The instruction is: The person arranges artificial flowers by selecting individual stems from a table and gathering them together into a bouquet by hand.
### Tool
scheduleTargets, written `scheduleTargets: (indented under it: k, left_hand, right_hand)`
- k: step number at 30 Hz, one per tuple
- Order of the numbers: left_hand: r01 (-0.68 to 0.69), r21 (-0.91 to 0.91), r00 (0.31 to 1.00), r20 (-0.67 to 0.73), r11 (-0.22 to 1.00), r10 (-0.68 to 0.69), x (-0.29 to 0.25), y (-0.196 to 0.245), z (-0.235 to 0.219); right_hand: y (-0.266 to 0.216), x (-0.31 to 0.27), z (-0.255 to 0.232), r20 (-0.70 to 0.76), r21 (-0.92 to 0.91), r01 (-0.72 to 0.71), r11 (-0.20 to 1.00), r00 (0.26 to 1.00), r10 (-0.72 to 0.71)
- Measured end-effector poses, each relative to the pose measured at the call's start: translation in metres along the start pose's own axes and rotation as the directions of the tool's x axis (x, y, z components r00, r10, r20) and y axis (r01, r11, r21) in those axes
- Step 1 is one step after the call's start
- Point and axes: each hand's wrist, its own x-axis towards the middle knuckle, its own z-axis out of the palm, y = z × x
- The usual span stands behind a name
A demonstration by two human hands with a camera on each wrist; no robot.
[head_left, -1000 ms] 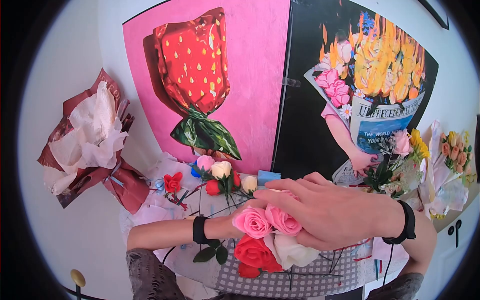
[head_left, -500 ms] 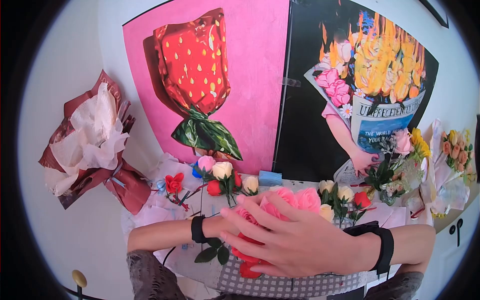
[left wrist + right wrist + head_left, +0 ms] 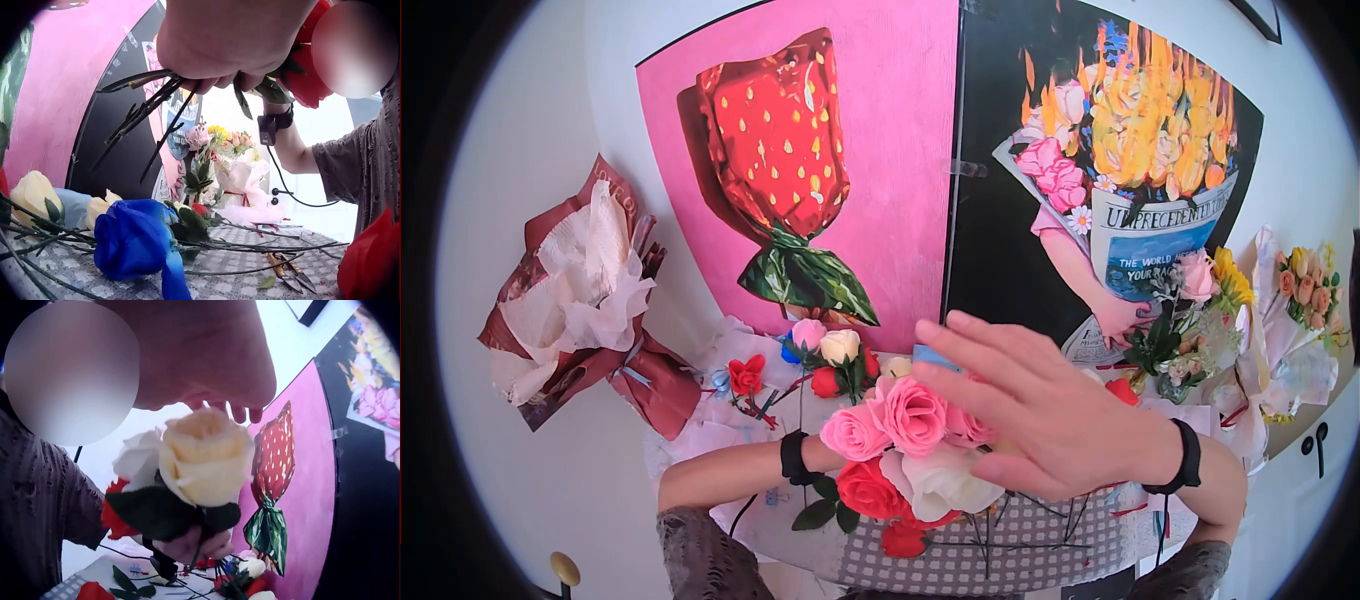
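Observation:
My left hand [image 3: 231, 40] grips a bunch of roses by the stems [image 3: 140, 112], which poke out below the fist in the left wrist view. In the head view the bunch hides most of that hand. Its blooms include a pink rose [image 3: 910, 415], a white rose [image 3: 952, 482] and a red rose [image 3: 870, 488]; a cream rose [image 3: 206, 462] shows in the right wrist view. My right hand [image 3: 1045, 410], fingers straight, lies flat over the bunch's right side in the head view, partly covering another pink rose [image 3: 968, 425].
Loose roses, among them a blue rose [image 3: 131, 240], and bare stems lie on the checked table [image 3: 880, 560]. A cutting tool [image 3: 290, 272] lies beyond the blue rose. Wrapped bouquets stand left [image 3: 590, 300] and right [image 3: 1285, 320]. Behind are a pink poster [image 3: 900, 150] and a black poster [image 3: 990, 250].
My right hand swept left across the blooms, then drew back up and right, uncovering the pink, red and white roses. The bunch shifted slightly left in my left hand.

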Motion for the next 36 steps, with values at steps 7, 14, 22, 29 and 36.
scheduleTargets:
  k: [7, 14, 22, 29, 36]
  left_hand:
    - [0.037, -0.015, 0.999, -0.004, 0.999, -0.037, 0.0, 0.003, 0.002]
    - [0.065, -0.037, 0.998, -0.008, 0.997, -0.065, 0.055, -0.087, 0.089]
    - [0.114, -0.079, 0.993, 0.013, 0.99, -0.113, 0.01, -0.026, 0.033]
    - [0.175, -0.127, 0.984, 0.053, 0.976, -0.169, -0.013, -0.016, 0.024]
    - [0.233, -0.241, 0.971, 0.118, 0.942, -0.21, -0.142, -0.011, 0.02]
  right_hand:
    - [0.003, 0.002, 0.013, -0.052, 0.023, 0.025, 0.999, 0.998, -0.024]
    - [0.018, -0.048, 0.002, -0.342, 0.352, -0.15, 0.924, 0.898, 0.277]
    - [0.009, -0.041, 0.048, -0.327, 0.3, -0.093, 0.949, 0.925, 0.194]
    - [0.035, -0.072, 0.011, -0.421, 0.421, -0.242, 0.874, 0.801, 0.425]
    - [0.069, -0.166, 0.028, -0.304, 0.261, -0.769, 0.584, 0.509, 0.806]
